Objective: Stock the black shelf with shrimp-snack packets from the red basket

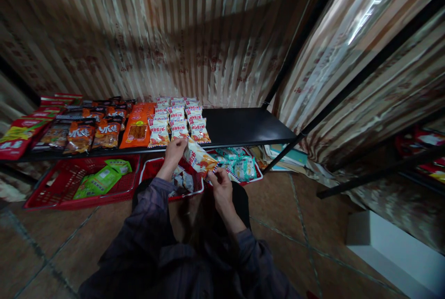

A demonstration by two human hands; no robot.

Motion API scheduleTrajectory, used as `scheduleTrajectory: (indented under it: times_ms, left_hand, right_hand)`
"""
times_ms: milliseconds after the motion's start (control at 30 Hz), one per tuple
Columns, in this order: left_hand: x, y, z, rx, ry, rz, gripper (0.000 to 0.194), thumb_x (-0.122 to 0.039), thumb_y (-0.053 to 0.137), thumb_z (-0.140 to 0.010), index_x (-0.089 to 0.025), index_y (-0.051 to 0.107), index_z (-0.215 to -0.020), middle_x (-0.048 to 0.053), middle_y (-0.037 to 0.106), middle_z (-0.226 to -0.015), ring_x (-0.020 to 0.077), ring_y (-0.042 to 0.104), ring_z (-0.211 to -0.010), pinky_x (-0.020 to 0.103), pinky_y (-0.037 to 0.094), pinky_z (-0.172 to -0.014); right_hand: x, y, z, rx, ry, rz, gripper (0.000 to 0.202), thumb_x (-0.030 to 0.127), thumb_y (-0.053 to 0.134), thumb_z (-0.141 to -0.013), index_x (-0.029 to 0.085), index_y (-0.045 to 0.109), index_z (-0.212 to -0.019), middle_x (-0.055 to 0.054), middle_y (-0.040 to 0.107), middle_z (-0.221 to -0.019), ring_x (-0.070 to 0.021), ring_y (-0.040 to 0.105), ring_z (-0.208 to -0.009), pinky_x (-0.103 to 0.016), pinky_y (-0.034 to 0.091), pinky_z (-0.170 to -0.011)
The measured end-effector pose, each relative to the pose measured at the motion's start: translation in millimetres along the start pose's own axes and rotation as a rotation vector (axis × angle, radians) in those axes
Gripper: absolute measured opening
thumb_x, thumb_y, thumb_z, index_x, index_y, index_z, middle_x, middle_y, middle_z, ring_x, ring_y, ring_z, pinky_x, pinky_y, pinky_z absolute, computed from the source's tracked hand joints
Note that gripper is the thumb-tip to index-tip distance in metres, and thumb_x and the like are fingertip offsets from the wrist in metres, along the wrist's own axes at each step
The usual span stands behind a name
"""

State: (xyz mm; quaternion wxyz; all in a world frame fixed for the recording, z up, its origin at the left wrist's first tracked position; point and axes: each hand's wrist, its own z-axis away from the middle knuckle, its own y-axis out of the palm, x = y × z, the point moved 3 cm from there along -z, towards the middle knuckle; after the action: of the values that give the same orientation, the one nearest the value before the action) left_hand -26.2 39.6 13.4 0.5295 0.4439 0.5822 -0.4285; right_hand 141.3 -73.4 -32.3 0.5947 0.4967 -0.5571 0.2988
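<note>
A white and orange snack packet (199, 156) is held tilted between my hands, just in front of the black shelf's edge. My left hand (175, 151) pinches its upper left end, close to the front row of packets. Its lower right end is in the fingers of my right hand (220, 184). Behind it, similar white packets (178, 128) lie in three columns on the shelf (243, 125). An orange packet (137, 125) lies directly left of them.
Brown snack packets (80, 134) and red packets (22, 134) lie farther left on the shelf. Below stand a red basket with green packets (99, 181), a basket with dark packets (182, 181) and one with teal packets (243, 167). Black posts (361, 76) slant at right; a white box (392, 248) lies lower right.
</note>
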Motion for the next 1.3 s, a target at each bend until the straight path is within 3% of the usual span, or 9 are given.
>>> scheduleTrajectory:
  times_ms: [167, 300, 533, 767, 900, 1067, 1133, 1233, 1300]
  left_hand:
    - [4, 9.0, 13, 0.08, -0.196, 0.311, 0.026, -0.04, 0.068, -0.064, -0.017, 0.064, -0.076, 0.002, 0.067, -0.075, 0.0151, 0.061, -0.072, 0.025, 0.045, -0.065]
    - [9, 11.9, 19, 0.113, -0.397, 0.519, 0.026, -0.04, 0.067, -0.067, -0.016, 0.062, -0.077, 0.002, 0.066, -0.068, 0.0148, 0.061, -0.062, 0.025, 0.045, -0.059]
    - [-7, 8.3, 27, 0.185, -0.476, 0.727, 0.029, -0.044, 0.061, -0.075, -0.015, 0.06, -0.071, 0.0, 0.061, -0.057, 0.0104, 0.054, -0.049, 0.022, 0.042, -0.052]
    - [-8, 5.2, 27, 0.147, -0.355, 0.63, 0.034, -0.042, 0.076, -0.058, -0.015, 0.061, -0.073, 0.0, 0.064, -0.066, 0.0105, 0.057, -0.056, 0.022, 0.042, -0.055]
    - [-3, 0.5, 27, 0.028, -0.356, 0.522, 0.032, -0.037, 0.077, -0.053, -0.015, 0.06, -0.067, -0.001, 0.063, -0.062, 0.0103, 0.056, -0.055, 0.022, 0.041, -0.055]
    - [-2, -2.0, 27, -0.068, -0.386, 0.569, 0.025, -0.031, 0.075, -0.055, -0.014, 0.059, -0.066, -0.001, 0.062, -0.06, 0.0102, 0.056, -0.053, 0.023, 0.042, -0.056]
    - [-1, -2.6, 27, -0.11, -0.396, 0.598, 0.024, -0.03, 0.074, -0.057, -0.015, 0.058, -0.067, -0.001, 0.062, -0.06, 0.0101, 0.056, -0.054, 0.024, 0.043, -0.057]
    - [4, -3.6, 24, -0.155, -0.378, 0.624, 0.024, -0.029, 0.074, -0.058, -0.015, 0.057, -0.068, -0.001, 0.063, -0.062, 0.0105, 0.058, -0.056, 0.024, 0.045, -0.06]
    - [6, -4.5, 23, -0.173, -0.352, 0.623, 0.024, -0.031, 0.073, -0.059, -0.015, 0.057, -0.07, -0.001, 0.063, -0.063, 0.0107, 0.059, -0.058, 0.024, 0.045, -0.062]
  right_hand:
    - [29, 6, 7, 0.157, -0.494, 0.498, 0.004, 0.023, 0.057, -0.082, 0.023, 0.059, -0.078, -0.007, 0.065, -0.112, -0.0232, 0.054, -0.109, -0.042, 0.041, -0.095]
    - [34, 11, 14, 0.276, -0.733, 0.686, 0.015, 0.013, 0.052, -0.084, 0.024, 0.062, -0.085, -0.006, 0.065, -0.116, -0.0216, 0.051, -0.115, -0.042, 0.043, -0.095]
    - [22, 7, 14, 0.327, -0.821, 0.783, 0.026, 0.009, 0.047, -0.085, 0.025, 0.065, -0.093, -0.005, 0.062, -0.121, -0.0216, 0.05, -0.117, -0.045, 0.047, -0.093]
    - [20, 6, 12, 0.338, -0.868, 0.847, 0.026, 0.009, 0.049, -0.084, 0.026, 0.065, -0.095, -0.003, 0.063, -0.12, -0.0231, 0.048, -0.12, -0.047, 0.046, -0.094]
    - [16, 7, 13, 0.302, -0.85, 0.886, 0.024, 0.011, 0.05, -0.084, 0.026, 0.066, -0.092, -0.003, 0.058, -0.127, -0.0241, 0.04, -0.127, -0.049, 0.041, -0.099]
    - [11, 6, 13, 0.125, -0.712, 0.838, 0.012, 0.016, 0.054, -0.083, 0.023, 0.065, -0.083, -0.005, 0.043, -0.141, -0.0273, 0.03, -0.133, -0.054, 0.029, -0.105]
    - [7, 6, 12, 0.053, -0.574, 0.72, 0.012, 0.023, 0.057, -0.082, 0.022, 0.063, -0.092, -0.009, 0.042, -0.14, -0.0283, 0.031, -0.132, -0.055, 0.028, -0.105]
    - [-5, 6, 12, -0.003, -0.231, 0.372, 0.037, 0.035, 0.058, -0.081, 0.021, 0.052, -0.115, -0.013, 0.049, -0.131, -0.0248, 0.046, -0.12, -0.048, 0.037, -0.1]
    - [-12, 9, 13, -0.019, -0.002, 0.106, 0.044, 0.04, 0.058, -0.08, 0.022, 0.047, -0.119, -0.01, 0.057, -0.12, -0.0214, 0.055, -0.11, -0.043, 0.043, -0.096]
